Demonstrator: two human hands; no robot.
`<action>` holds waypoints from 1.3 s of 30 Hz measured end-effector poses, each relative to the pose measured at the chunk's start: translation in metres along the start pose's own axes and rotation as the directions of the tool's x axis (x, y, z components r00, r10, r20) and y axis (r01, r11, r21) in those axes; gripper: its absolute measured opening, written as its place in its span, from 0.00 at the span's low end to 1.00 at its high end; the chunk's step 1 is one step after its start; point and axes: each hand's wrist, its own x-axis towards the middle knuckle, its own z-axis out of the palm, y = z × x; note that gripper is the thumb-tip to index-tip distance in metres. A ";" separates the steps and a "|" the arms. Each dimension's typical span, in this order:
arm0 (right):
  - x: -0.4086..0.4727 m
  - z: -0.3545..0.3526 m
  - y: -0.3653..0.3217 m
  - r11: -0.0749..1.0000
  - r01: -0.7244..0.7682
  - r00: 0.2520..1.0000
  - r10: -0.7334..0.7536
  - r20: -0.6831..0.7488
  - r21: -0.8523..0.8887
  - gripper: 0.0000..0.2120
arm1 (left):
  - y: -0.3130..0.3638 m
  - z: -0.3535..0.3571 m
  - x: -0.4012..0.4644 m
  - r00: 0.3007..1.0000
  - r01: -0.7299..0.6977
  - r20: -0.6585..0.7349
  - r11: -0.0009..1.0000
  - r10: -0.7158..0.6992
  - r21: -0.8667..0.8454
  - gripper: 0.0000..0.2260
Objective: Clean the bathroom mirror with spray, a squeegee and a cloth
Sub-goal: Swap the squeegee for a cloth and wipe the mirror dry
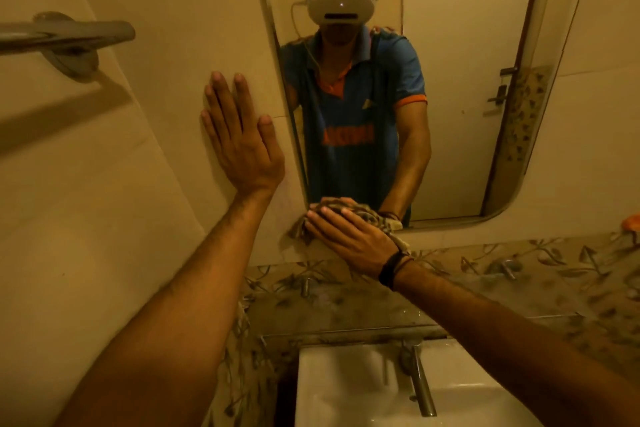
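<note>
The bathroom mirror point(460, 87) hangs on the beige tiled wall ahead, reflecting a person in a blue shirt. My right hand point(349, 236) presses a patterned cloth point(363, 213) flat against the mirror's bottom left corner; the cloth shows under and around the fingers. My left hand point(240, 139) lies flat on the wall tile just left of the mirror's edge, fingers spread upward, holding nothing. No spray bottle or squeegee is in view.
A metal towel bar point(65, 36) juts from the wall at upper left. Below the mirror runs a leaf-patterned tile band with wall taps point(507, 267). A white basin point(346, 388) with a long metal spout point(420, 381) sits underneath. An orange object point(632, 222) rests at far right.
</note>
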 end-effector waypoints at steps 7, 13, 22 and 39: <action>-0.054 0.006 0.036 0.955 -0.292 0.956 0.293 -0.014 0.053 0.33 | 0.002 0.003 -0.001 1.000 -0.005 -0.020 1.000 0.005 -0.010 0.26; -0.029 -0.007 0.032 0.860 -0.469 0.875 0.483 -0.026 0.198 0.41 | 0.010 0.004 -0.004 0.999 0.018 -0.048 1.000 -0.018 -0.010 0.26; 0.015 -0.014 0.020 0.968 -0.170 0.985 0.166 0.037 0.187 0.36 | 0.005 0.006 -0.005 0.998 0.002 -0.056 1.000 -0.002 0.002 0.26; -0.115 -0.003 0.115 0.618 -0.747 0.615 0.782 -0.094 0.245 0.33 | 0.024 0.017 -0.029 0.985 0.148 -0.092 0.989 -0.147 0.003 0.26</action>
